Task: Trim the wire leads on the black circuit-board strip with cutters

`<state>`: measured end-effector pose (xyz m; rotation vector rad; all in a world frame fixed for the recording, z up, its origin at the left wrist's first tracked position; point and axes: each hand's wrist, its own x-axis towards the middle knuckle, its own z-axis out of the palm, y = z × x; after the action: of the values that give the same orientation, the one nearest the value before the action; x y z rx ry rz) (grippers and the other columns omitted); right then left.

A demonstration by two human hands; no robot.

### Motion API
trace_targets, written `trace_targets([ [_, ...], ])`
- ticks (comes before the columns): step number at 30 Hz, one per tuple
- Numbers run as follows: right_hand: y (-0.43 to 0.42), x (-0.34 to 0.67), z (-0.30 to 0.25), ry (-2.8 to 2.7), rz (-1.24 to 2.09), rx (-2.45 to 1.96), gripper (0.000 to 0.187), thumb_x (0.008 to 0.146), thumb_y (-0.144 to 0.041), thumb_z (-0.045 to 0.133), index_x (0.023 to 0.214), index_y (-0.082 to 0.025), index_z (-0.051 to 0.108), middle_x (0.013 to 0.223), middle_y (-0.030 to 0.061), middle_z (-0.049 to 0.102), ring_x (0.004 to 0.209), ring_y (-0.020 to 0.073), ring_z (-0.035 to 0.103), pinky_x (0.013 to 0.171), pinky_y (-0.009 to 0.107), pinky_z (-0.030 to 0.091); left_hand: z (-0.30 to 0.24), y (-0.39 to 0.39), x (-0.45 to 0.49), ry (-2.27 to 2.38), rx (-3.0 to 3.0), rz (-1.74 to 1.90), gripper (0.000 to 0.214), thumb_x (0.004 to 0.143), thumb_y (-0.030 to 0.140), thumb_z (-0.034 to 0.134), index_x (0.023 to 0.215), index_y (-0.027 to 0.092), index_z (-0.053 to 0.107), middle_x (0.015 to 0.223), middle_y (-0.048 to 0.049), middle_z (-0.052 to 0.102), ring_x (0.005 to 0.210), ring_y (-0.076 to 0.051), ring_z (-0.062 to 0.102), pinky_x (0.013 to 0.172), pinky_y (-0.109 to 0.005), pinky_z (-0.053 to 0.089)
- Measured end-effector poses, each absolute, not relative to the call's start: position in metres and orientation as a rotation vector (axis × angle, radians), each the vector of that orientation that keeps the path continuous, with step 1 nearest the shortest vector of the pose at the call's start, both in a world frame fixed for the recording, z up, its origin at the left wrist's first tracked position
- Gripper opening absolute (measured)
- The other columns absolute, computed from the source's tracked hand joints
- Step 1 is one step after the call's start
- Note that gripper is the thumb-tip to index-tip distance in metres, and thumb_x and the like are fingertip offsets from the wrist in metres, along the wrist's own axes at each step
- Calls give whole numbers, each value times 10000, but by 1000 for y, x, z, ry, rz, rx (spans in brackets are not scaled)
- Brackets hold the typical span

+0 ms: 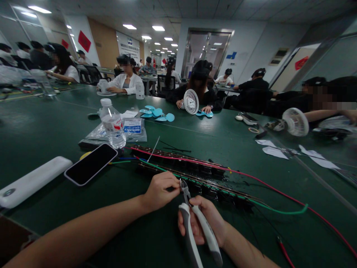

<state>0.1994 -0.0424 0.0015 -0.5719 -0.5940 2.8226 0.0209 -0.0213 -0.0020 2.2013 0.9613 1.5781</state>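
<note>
My right hand [205,219] is wrapped round the grey handles of a pair of pliers [195,227], whose metal jaws point up toward my left hand. My left hand [160,190] is closed in a pinch right at the jaws, holding something too small to make out, maybe a wire end. Just beyond both hands lie two long dark strips [195,175] on the green table [41,126]. A red wire [267,184] and a green wire [276,211] run along the strips and trail off to the right.
A black phone [90,163] and a white power bank [30,181] lie at the left. A water bottle [112,123] stands on plastic bags. Small white fans [191,101], blue fan blades [157,113] and paper scraps [272,150] lie farther off. Several other people sit at the tables.
</note>
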Motion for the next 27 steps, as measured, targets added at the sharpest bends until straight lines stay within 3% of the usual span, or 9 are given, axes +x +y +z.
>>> trace_targets([
  [7,-42,201,-1,-606,2819,-598,532,746,-473,325,792,-30,617,673,159,650,366,88,427,318,178,267,1,-22,21,966,2209,1568,142,738,124,622,599,144,609,684,-47,658,652,-134,613,604,-248,496],
  [15,-42,200,4,-578,2818,-588,520,752,-437,355,846,13,599,744,207,656,426,128,527,350,201,372,-1,-22,21,963,2219,1569,151,737,114,615,590,147,606,682,-47,657,653,-135,613,600,-249,496],
  [27,-42,201,2,-568,2805,-605,543,761,-431,349,810,45,606,693,211,649,392,124,513,318,194,357,0,-23,21,966,2215,1562,144,733,109,620,593,145,611,679,-49,654,649,-137,607,599,-253,497],
])
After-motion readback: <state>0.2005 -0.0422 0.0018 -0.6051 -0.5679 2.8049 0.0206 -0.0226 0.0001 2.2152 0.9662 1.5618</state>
